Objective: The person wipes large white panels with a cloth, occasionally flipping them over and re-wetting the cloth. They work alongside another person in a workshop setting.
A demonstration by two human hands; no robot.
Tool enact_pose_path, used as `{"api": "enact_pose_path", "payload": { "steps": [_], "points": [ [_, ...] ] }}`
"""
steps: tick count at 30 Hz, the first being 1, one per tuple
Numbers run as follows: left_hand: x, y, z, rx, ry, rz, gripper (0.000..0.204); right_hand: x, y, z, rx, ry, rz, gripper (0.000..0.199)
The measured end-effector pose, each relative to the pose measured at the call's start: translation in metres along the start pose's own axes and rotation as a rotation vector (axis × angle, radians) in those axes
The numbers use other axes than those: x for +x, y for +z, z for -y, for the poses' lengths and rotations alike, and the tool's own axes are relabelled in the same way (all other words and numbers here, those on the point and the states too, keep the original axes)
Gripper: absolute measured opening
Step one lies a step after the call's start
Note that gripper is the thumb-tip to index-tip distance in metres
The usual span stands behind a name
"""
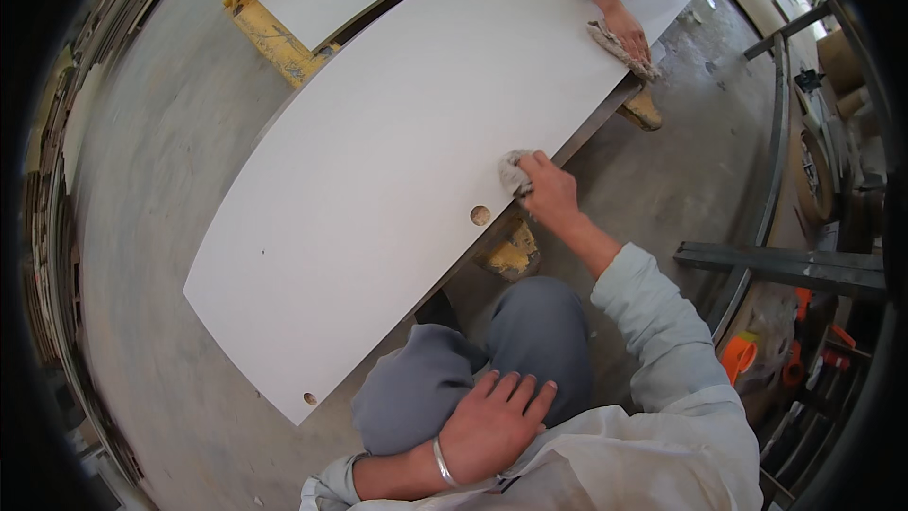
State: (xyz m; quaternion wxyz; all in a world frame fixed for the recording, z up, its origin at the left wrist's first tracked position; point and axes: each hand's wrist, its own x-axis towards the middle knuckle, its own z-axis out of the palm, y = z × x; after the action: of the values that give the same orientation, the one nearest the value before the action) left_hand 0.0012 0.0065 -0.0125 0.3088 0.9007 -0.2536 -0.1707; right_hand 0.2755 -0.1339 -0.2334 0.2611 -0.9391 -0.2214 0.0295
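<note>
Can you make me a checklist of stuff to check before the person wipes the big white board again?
1. Cloth in hand: the right hand grips a grey rag against the white board. Ok.
2. Left hand out of the way: resting on the knee. Ok.
3. Round hole near the rag, close to the board's edge: ok, but mind it.
4. Co-worker's hand with another cloth is farther along the board, apart. Ok.
5. Board steady on its yellow supports: cannot tell.
</note>
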Motion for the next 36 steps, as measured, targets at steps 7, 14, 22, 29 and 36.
{"api": "enact_pose_path", "payload": {
  "steps": [7, 14, 22, 29, 36],
  "points": [
    [0.008, 0.000, -0.003, -0.004, 0.058, 0.014, 0.049, 0.074, -0.042, -0.112, 0.046, 0.423, -0.453, 0.038],
    [0.001, 0.000, 0.001, 0.036, 0.010, 0.059, 0.054, -0.005, 0.028, -0.018, 0.359, 0.323, -0.278, 0.035],
    [-0.001, -0.001, 0.002, 0.004, 0.055, -0.011, 0.050, 0.091, -0.048, -0.151, 0.357, 0.398, -0.555, 0.021],
    [-0.010, -0.001, 0.002, 0.010, -0.026, -0.047, 0.050, -0.008, 0.033, -0.027, 0.656, 0.239, -0.346, 0.027],
    [-0.008, 0.012, -0.011, 0.026, -0.041, -0.088, 0.048, -0.013, 0.022, -0.002, 0.635, 0.132, -0.187, 0.023]
  ]
}}
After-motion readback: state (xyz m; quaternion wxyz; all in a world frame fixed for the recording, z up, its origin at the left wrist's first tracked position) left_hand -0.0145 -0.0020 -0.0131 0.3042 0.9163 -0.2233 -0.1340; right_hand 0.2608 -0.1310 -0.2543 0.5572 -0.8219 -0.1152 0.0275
